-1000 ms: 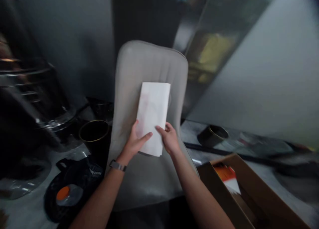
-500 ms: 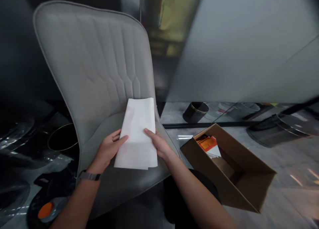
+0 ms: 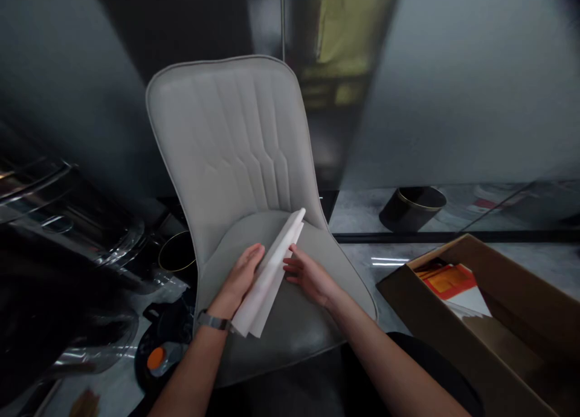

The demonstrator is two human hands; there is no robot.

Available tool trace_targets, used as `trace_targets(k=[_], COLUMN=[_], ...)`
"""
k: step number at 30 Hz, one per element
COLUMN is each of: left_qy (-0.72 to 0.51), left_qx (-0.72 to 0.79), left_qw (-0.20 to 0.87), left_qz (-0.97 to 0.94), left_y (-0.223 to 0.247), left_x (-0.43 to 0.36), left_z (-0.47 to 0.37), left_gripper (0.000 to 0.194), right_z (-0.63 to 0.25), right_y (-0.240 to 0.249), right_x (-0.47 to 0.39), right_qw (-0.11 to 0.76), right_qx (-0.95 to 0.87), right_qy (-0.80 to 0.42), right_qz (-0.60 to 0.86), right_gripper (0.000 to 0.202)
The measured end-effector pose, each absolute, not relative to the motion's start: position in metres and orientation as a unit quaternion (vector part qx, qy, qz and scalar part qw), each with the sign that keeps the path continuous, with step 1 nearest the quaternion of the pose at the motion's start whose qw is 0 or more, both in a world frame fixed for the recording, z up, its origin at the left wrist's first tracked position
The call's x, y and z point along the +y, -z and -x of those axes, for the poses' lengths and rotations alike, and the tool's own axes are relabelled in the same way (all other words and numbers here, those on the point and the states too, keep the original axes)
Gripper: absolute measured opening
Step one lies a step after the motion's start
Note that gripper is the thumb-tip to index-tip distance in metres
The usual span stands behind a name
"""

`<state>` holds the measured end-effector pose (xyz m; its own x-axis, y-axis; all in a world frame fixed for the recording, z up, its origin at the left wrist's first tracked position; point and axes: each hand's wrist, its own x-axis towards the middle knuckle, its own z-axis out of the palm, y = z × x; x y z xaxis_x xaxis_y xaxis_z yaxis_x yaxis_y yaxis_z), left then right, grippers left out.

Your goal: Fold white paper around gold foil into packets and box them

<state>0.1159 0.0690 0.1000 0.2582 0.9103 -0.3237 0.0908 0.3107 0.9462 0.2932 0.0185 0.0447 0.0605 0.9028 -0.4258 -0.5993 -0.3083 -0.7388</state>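
Folded white paper (image 3: 272,272) stood turned on its side above a grey chair seat (image 3: 294,338), slanting from near the left wrist up toward the backrest (image 3: 226,115). Half a second earlier its broad face had been toward the camera, a thumb laid on it from each side; now it showed as a narrow wedge, its lower ends parted. The change suggested a turn of the paper within the hands, leaving its long edges within reach and its layers freer to slip. The left hand (image 3: 244,275) lay extended along the paper's left side, though whether it pinched could not be told. The right hand (image 3: 310,278) was spread at the other side, fingers parted, tips at or just beside the paper, with no firm grip showing. Whether the paper touched the seat was unclear.

Open room lay on the seat between the forearms and in a strip from the right hand to the seat's piped right edge. The backrest rose beyond the paper's upper end, limiting travel that way. Past the right edge, apart from the seat, sat an open cardboard box (image 3: 430,332) holding an orange-and-white packet (image 3: 448,281); a gold-rimmed black bin (image 3: 183,278) stood close by the left edge.
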Motion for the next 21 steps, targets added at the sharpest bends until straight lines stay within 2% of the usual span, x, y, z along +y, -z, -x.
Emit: trace_targets(k=[3, 6, 11, 14, 17, 21], left_qy=[-0.298, -0.286, -0.233, -0.265, -0.307, -0.315], left_qx=[0.52, 0.497, 0.47, 0.466, 0.47, 0.395], left_qw=[0.559, 0.556, 0.683, 0.708, 0.7, 0.733], left_qz=[-0.573, -0.602, -0.509, -0.46, -0.441, -0.456], left_y=[-0.091, -0.093, -0.112, -0.125, -0.135, -0.14], left_x=[0.067, 0.069, 0.074, 0.075, 0.075, 0.072], left_z=[-0.119, -0.112, -0.097, -0.095, -0.097, -0.103], left_gripper=[0.06, 0.075, 0.064, 0.058, 0.057, 0.066], right_z=[-0.292, -0.293, -0.296, -0.298, -0.3, -0.303], right_y=[-0.05, -0.052, -0.051, -0.054, -0.06, -0.072], right_x=[0.017, 0.016, 0.02, 0.02, 0.019, 0.016], right_qw=[0.552, 0.557, 0.59, 0.604, 0.611, 0.586], right_qx=[-0.141, -0.161, -0.145, -0.153, -0.164, -0.181], right_qy=[-0.709, -0.7, -0.586, -0.555, -0.599, -0.696], right_qz=[0.416, 0.417, 0.537, 0.551, 0.491, 0.372], right_gripper=[0.044, 0.039, 0.029, 0.034, 0.045, 0.044])
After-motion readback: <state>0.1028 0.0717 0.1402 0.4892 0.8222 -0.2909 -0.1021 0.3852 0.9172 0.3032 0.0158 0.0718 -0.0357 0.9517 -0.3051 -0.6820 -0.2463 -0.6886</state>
